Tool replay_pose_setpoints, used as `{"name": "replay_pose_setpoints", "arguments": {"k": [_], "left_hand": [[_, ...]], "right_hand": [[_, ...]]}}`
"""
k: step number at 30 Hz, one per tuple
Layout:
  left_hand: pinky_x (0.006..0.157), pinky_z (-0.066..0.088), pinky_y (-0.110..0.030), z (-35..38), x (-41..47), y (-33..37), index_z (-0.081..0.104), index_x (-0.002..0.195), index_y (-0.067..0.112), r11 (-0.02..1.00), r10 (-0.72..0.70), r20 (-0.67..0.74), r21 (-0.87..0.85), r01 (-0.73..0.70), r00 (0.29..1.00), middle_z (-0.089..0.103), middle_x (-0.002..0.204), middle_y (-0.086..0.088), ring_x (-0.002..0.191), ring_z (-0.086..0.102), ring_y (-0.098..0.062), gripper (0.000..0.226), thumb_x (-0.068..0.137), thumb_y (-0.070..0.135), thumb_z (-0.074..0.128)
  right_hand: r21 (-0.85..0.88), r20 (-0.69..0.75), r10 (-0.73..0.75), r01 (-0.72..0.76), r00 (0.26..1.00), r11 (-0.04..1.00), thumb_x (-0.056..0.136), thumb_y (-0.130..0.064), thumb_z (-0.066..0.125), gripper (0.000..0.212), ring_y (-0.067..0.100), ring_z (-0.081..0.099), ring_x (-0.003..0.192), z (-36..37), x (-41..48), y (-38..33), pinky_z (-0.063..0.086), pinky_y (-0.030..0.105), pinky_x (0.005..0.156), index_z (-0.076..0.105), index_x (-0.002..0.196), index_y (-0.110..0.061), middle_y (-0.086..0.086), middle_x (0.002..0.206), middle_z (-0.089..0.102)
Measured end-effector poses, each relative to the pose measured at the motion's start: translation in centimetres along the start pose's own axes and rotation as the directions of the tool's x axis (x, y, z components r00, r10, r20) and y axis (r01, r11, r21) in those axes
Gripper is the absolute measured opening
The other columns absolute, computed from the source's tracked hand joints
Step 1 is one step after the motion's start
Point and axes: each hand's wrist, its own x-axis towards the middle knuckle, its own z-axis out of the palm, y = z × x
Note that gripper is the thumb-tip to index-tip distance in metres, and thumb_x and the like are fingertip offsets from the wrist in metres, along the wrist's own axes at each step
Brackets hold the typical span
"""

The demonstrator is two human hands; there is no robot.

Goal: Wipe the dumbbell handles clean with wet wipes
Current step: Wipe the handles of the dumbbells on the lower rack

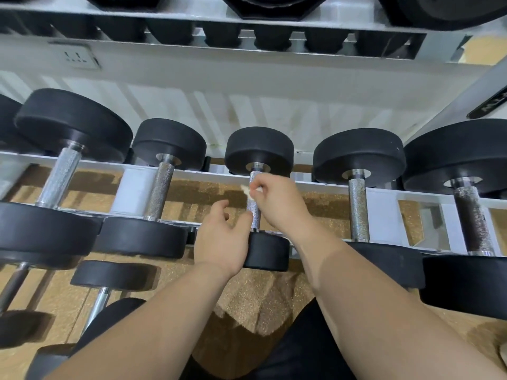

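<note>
A white dumbbell rack is seen from above, with a row of black-headed dumbbells laid across it; the middle dumbbell sits at the centre of the view, its knurled steel handle running from 12 to 6 o'clock. A small crumpled wet wipe is pinched in the right hand and pressed to the far end of that handle, at about 12 o'clock; the left hand is held loosely curled at 7 o'clock of the handle, gripping nothing, its thumb just beside the bar. The wiping of this handle is judged to be under way; next, the wipe needs to be drawn down the bar towards 6 o'clock, then carried to the neighbouring handle at 3 o'clock.
</note>
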Motion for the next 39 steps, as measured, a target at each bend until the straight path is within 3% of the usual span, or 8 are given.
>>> {"name": "replay_pose_setpoints", "arguments": {"k": [5,10,12,18,22,26,32,39], "left_hand": [[0.097,0.041,-0.037,0.0,0.1,-0.2,0.043,0.145,0.031,1.0,0.001,0.003,-0.023,-0.001,1.0,0.059,0.132,0.004,0.118,0.054,-0.021,0.074,0.078,0.064,0.043],[0.1,0.041,-0.038,0.0,0.3,-0.5,0.045,0.143,0.031,0.999,0.019,0.001,-0.038,-0.019,1.0,0.06,0.13,0.003,0.121,0.054,-0.02,0.073,0.078,0.065,0.04],[0.103,0.041,-0.041,-0.1,0.3,-0.5,0.045,0.145,0.03,0.999,0.022,0.007,-0.039,-0.022,1.0,0.059,0.132,0.002,0.123,0.052,-0.021,0.074,0.079,0.063,0.038],[0.1,0.04,-0.034,-1.9,0.1,-1.1,0.058,0.135,0.022,0.995,0.094,0.09,-0.051,-0.09,0.991,0.061,0.126,0.002,0.12,0.054,-0.018,0.058,0.09,0.058,0.047],[0.086,0.044,-0.03,-7.0,-0.2,-3.3,0.072,0.1,0.019,0.934,0.344,-0.139,0.156,-0.322,0.929,0.068,0.1,0.006,0.099,0.059,-0.015,0.021,0.095,0.037,0.062],[0.079,0.044,-0.034,-12.9,0.7,-4.3,0.072,0.092,0.015,0.841,0.501,-0.326,0.404,-0.361,0.801,0.067,0.089,0.0,0.088,0.054,-0.019,0.022,0.093,0.033,0.059],[0.094,0.049,-0.043,-15.2,5.5,-8.3,0.066,0.114,0.021,0.99,-0.001,-0.322,0.135,0.047,0.947,0.068,0.117,-0.006,0.111,0.059,-0.03,0.055,0.081,0.061,0.049],[0.079,0.052,-0.04,-14.9,6.1,-9.4,0.065,0.092,0.025,1.0,-0.004,-0.327,0.018,0.011,0.945,0.065,0.089,0.003,0.091,0.06,-0.024,0.041,0.071,0.058,0.052]], "right_hand": [[0.063,-0.159,0.047,-0.038,0.986,0.997,0.095,-0.021,0.059,0.006,0.019,0.057,0.077,0.4,0.9,-0.3,0.048,0.033,0.066,0.064,0.092,-0.024,0.0,0.086,0.061],[-0.003,0.221,0.078,-0.079,0.972,0.997,0.083,-0.013,0.068,0.018,-0.005,0.053,0.054,-0.8,-1.5,-0.8,0.034,0.009,0.05,0.069,0.07,-0.026,-0.014,0.064,0.058],[-0.048,0.258,0.101,-0.092,0.961,0.995,0.084,-0.013,0.067,0.022,-0.001,0.054,0.058,-0.8,-1.7,-1.1,0.036,0.013,0.051,0.067,0.067,-0.029,-0.014,0.066,0.06],[-0.066,-0.127,-0.03,0.022,0.991,0.998,0.094,-0.023,0.059,0.007,0.019,0.058,0.081,0.3,-0.4,-3.6,0.046,0.031,0.066,0.063,0.088,-0.023,-0.003,0.088,0.062],[0.055,-0.086,-0.102,0.107,0.991,0.993,0.093,-0.027,0.063,0.002,0.013,0.055,0.074,1.2,-0.5,-6.1,0.046,0.03,0.065,0.064,0.092,-0.027,-0.01,0.074,0.057],[0.099,0.027,-0.077,0.074,0.997,0.992,0.09,-0.03,0.065,0.004,0.007,0.053,0.069,3.8,0.5,-8.6,0.042,0.027,0.066,0.066,0.086,-0.032,-0.011,0.07,0.055],[0.069,0.169,-0.162,0.152,0.972,0.986,0.087,-0.026,0.071,0.005,0.002,0.052,0.063,7.8,2.7,-12.4,0.039,0.016,0.06,0.072,0.09,-0.031,-0.014,0.066,0.055],[-0.085,0.138,-0.211,0.224,0.968,0.971,0.089,-0.024,0.07,0.016,0.004,0.063,0.085,11.5,7.7,-13.0,0.051,0.024,0.086,0.079,0.102,-0.024,-0.008,0.096,0.075]]}}
